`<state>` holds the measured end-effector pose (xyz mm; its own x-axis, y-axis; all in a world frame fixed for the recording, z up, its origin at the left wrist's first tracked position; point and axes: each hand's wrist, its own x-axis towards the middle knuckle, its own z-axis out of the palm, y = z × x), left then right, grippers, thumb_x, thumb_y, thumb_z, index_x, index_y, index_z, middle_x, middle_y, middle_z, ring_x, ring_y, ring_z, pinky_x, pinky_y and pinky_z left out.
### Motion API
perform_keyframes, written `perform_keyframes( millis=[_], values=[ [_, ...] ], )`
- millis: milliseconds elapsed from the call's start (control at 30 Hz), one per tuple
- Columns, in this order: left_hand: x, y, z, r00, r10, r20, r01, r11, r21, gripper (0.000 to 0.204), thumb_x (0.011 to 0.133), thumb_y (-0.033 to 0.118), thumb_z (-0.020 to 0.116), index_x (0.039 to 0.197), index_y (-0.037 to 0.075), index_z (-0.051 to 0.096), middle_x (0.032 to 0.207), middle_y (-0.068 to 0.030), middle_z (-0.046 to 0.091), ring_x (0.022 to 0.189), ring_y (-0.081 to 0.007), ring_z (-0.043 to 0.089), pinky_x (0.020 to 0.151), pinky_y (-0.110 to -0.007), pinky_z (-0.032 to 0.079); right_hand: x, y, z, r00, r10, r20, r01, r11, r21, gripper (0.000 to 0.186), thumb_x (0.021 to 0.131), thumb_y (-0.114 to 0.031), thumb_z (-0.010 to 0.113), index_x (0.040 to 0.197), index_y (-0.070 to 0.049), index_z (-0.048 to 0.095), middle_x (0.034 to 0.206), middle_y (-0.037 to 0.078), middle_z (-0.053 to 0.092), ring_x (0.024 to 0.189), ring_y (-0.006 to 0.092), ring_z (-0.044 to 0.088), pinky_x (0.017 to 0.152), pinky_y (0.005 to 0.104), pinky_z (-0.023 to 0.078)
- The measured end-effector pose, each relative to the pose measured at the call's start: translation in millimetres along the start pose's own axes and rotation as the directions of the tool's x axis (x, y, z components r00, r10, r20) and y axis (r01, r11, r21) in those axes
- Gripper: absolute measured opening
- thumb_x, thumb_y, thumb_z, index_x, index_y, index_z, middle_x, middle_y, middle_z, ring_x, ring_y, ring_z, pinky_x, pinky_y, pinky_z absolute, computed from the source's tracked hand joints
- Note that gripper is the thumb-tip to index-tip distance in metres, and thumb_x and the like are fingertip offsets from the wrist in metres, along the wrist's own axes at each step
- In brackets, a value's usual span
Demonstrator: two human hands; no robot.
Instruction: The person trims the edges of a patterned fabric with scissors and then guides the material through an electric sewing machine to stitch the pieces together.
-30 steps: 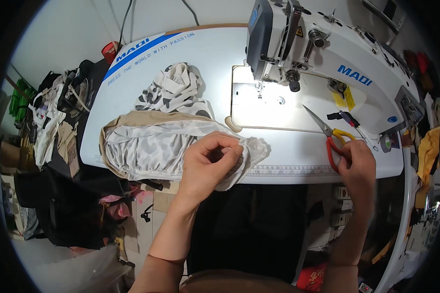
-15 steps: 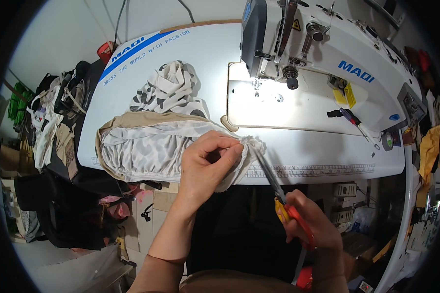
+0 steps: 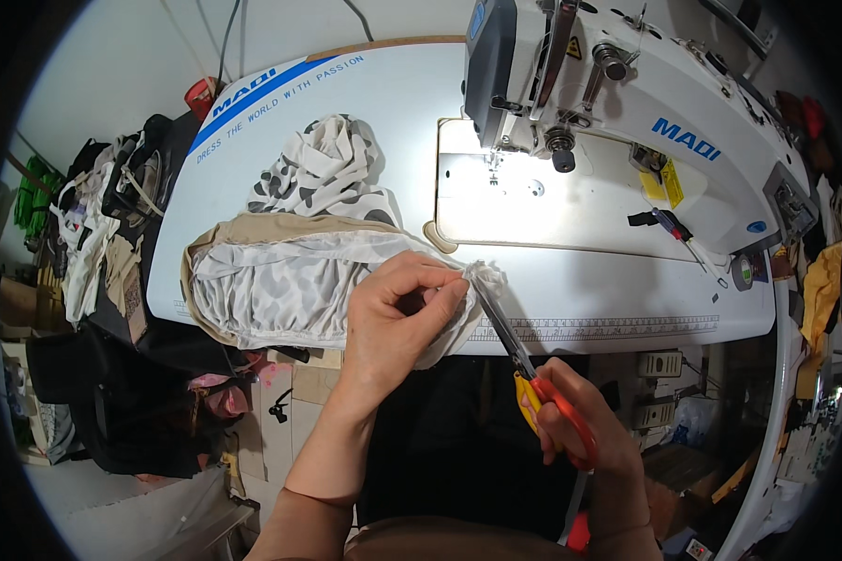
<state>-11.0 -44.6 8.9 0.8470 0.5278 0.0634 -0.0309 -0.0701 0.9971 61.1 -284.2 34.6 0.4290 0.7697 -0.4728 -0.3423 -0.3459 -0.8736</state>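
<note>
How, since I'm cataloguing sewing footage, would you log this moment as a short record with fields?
Left hand: left hand pinching the white gathered fabric
Right hand: right hand gripping scissors with red and yellow handles
Blades: pointing at the fabric by the left fingertips; cutting or not, cannot tell
Behind fabric: crumpled spotted cloth
Right side: white sewing machine, brightly lit around its needle

Open tabletop lies right of the scissors; the sewing machine blocks passage behind it
</note>
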Motion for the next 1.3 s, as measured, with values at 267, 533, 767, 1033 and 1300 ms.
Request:
perform_keyframes(
  millis=[267,533,767,1033,1300],
  values=[
    [0.3,-0.4,1.4,1.000,0.024,-0.004,-0.024,1.000,0.010,0.002,0.090,-0.004,0.072,0.091,-0.002,0.073,0.093,-0.0029,0.066,0.080,-0.0079,0.058,0.071,-0.021,0.045,2.8,5.5,3.1,1.000,-0.012,0.000,0.012,1.000,0.028,0.027,0.098,-0.022,0.069,0.100,-0.005,0.048,0.071,-0.001,0.053,0.053,0.0052,0.054,0.046,0.0215,0.048],
    [0.9,-1.9,1.4,1.000,0.015,-0.009,-0.015,1.000,-0.007,0.002,0.091,-0.003,0.071,0.089,-0.004,0.072,0.093,-0.0034,0.066,0.079,-0.0074,0.058,0.069,-0.022,0.046,7.1,11.9,18.8,0.999,0.024,-0.038,-0.022,0.998,0.064,0.023,0.100,-0.017,0.068,0.100,-0.005,0.048,0.073,0.000,0.054,0.051,0.0044,0.054,0.043,0.0214,0.048],
    [0.4,-1.1,1.5,0.999,-0.008,-0.047,0.005,0.999,-0.052,0.003,0.091,0.001,0.073,0.090,-0.003,0.073,0.090,-0.0018,0.065,0.076,-0.0063,0.057,0.068,-0.022,0.045,6.7,14.8,23.3,1.000,-0.014,0.005,0.013,0.983,0.186,0.025,0.100,-0.021,0.068,0.099,-0.005,0.048,0.073,0.001,0.054,0.047,0.0051,0.052,0.041,0.0212,0.047],
    [1.4,-3.8,-3.4,0.998,-0.047,-0.047,0.042,0.995,-0.090,0.004,0.093,0.001,0.071,0.091,-0.002,0.070,0.091,-0.0010,0.065,0.076,-0.0072,0.060,0.069,-0.022,0.047,-7.3,-1.9,-17.0,0.687,-0.545,-0.481,-0.099,0.585,-0.805,0.057,0.069,-0.038,0.095,0.100,-0.005,0.062,0.087,0.012,0.067,0.078,0.0320,0.067,0.071,0.0430,0.053],
    [0.0,5.8,-9.0,0.995,-0.095,0.040,0.102,0.960,-0.262,0.003,0.092,0.001,0.073,0.094,0.000,0.070,0.089,0.0016,0.063,0.077,-0.0041,0.057,0.069,-0.020,0.046,5.5,-19.2,-94.4,0.458,-0.810,-0.366,-0.411,0.172,-0.895,0.031,0.086,-0.007,0.077,0.111,0.002,0.062,0.112,0.017,0.063,0.097,0.0357,0.066,0.087,0.0408,0.054]
  ],
)
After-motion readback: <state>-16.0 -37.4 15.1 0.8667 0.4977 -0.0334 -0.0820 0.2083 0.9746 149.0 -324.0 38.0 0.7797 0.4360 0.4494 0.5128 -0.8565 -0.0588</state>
